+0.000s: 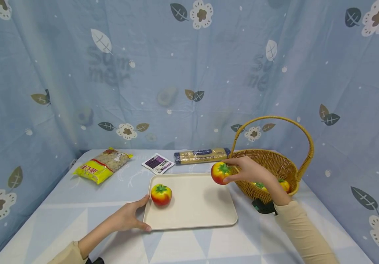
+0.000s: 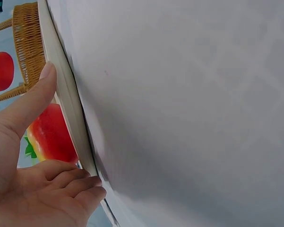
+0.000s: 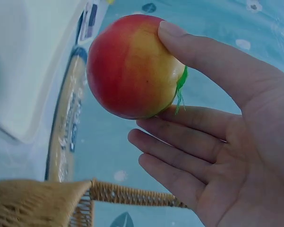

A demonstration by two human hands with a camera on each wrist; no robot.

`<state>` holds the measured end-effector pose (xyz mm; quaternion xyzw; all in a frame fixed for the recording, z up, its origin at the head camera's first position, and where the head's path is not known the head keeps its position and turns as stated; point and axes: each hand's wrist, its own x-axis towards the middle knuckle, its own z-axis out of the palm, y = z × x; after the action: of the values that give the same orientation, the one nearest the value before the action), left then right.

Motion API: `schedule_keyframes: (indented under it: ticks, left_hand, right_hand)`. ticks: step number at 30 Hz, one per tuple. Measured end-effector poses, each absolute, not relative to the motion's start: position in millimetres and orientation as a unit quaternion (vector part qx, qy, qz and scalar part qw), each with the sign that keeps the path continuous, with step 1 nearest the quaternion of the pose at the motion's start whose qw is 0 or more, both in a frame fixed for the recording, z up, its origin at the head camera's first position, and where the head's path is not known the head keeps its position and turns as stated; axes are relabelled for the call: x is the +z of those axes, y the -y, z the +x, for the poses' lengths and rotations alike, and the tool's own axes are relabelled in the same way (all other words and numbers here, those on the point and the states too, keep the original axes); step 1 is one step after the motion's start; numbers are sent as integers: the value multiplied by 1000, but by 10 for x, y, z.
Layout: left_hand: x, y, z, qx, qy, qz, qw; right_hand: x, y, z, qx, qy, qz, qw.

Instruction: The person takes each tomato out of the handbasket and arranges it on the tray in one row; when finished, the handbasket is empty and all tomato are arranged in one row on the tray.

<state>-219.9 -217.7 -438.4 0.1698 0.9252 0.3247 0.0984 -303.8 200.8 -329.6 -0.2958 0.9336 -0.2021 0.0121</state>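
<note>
Near the basket (image 1: 270,160), the right hand (image 1: 252,171) pinches a green-topped, red-and-yellow fruit (image 1: 218,173).

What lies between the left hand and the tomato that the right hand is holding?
Another tomato, nearer the left hand, then a bare stretch of tray; the head view shows this.
</note>
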Motion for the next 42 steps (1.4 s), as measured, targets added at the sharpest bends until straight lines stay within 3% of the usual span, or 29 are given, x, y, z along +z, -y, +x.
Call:
schedule_keyframes:
  ticks: [23, 42]
  left_hand:
    - [-4388, 2198, -2205, 330, -920, 190, 89]
    - [-4389, 2189, -2204, 332, -919, 190, 90]
  right_hand:
    - [-3699, -1429, -3112, -224, -890, -393, 47]
    - [-3977, -1048, -3156, -227, -884, -403, 68]
